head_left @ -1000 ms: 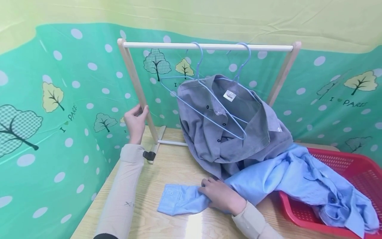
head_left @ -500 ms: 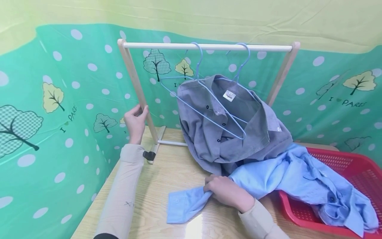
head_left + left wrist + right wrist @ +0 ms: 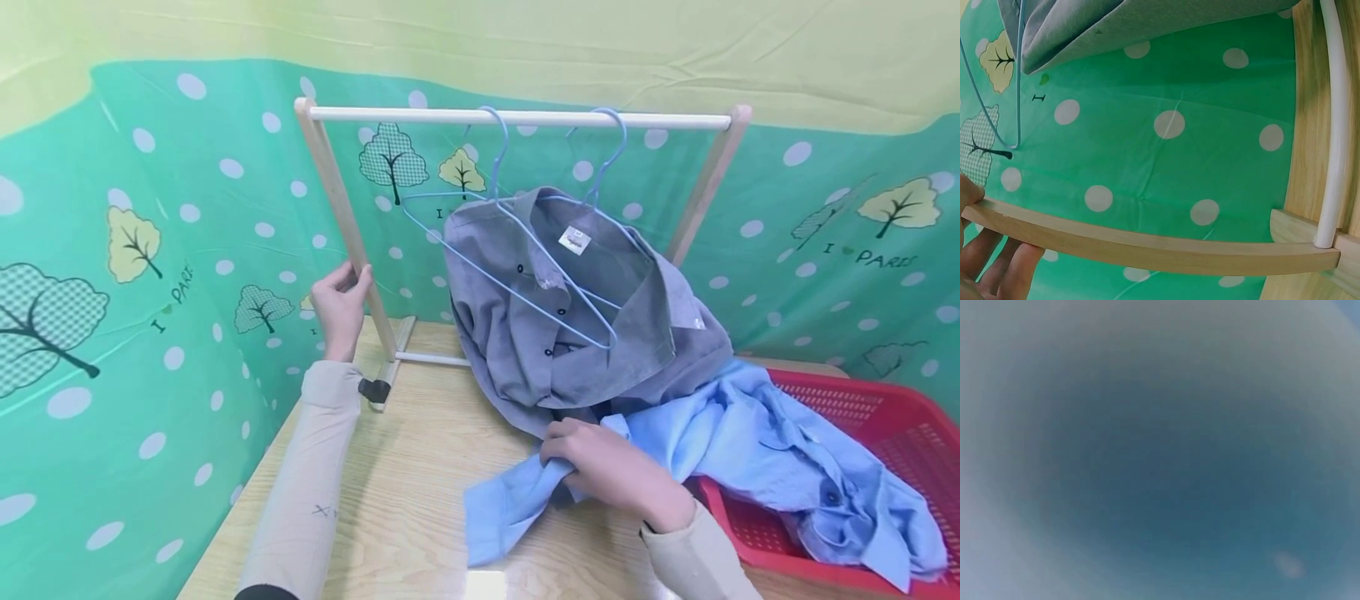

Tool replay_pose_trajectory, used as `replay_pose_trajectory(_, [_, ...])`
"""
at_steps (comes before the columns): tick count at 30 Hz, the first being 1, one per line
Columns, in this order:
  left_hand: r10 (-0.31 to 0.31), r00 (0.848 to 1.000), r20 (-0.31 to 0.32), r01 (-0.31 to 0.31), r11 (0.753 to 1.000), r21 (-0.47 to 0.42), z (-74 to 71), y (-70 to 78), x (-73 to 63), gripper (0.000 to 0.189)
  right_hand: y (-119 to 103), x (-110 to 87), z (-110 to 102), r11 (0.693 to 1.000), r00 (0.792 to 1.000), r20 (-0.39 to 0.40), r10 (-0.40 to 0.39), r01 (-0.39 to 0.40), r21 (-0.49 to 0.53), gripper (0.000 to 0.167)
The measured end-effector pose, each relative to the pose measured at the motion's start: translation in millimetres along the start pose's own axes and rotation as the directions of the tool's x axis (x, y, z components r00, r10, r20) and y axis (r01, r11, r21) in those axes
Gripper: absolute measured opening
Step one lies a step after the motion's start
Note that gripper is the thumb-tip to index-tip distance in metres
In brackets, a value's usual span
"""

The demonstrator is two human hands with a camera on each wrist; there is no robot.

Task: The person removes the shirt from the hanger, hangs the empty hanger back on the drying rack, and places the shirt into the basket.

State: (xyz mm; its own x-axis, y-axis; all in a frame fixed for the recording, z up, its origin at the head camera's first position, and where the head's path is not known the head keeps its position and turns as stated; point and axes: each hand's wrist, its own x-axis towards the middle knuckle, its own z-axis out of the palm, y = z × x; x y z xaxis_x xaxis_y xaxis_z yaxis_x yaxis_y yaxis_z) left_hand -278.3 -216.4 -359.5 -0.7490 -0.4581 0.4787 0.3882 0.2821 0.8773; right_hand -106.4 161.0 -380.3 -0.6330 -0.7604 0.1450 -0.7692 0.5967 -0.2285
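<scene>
My left hand (image 3: 342, 304) holds the left wooden post (image 3: 337, 192) of a small clothes rack, thumb on one side and fingers on the other, as the left wrist view also shows. With my right hand (image 3: 611, 467) I grip the sleeve of a light blue shirt (image 3: 780, 442); the cuff (image 3: 487, 521) hangs out to the left over the table. The shirt's body lies over the rim of a red basket (image 3: 900, 400). Behind it a grey shirt (image 3: 510, 333) hangs on the rack from a blue hanger (image 3: 615, 158). Blurred cloth fills the right wrist view.
The rack's white rail (image 3: 420, 117) also carries a second blue hanger (image 3: 498, 167), bare, in front of the grey shirt. A white lower bar (image 3: 1337, 125) joins the rack's feet on the wooden table (image 3: 420, 433). A green printed curtain (image 3: 187, 333) stands behind.
My right hand has moved right and slightly up, gathering the blue sleeve and pulling its cuff rightward over the table. The left hand stays on the post.
</scene>
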Motion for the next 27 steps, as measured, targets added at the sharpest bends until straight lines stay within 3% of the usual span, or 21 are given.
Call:
replay_pose_trajectory(17, [0.017,1.000,0.004,-0.017,1.000,-0.024,-0.5,-4.8,1.2,0.027,23.5,-46.0,-49.0,0.996,0.986,-0.145,0.077,-0.084,-0.039,0.038])
replay_pose_trajectory(24, [0.015,1.000,-0.005,-0.015,1.000,-0.018,0.0,-3.4,0.5,0.027,30.7,-65.3,-70.8,0.965,0.961,-0.085,0.262,-0.262,0.012,0.034])
replay_pose_trajectory(27, [0.014,1.000,-0.007,-0.015,1.000,-0.021,0.1,-2.3,0.1,0.027,33.8,-74.3,-78.8,0.956,0.952,-0.086,0.294,-0.294,0.016,0.036])
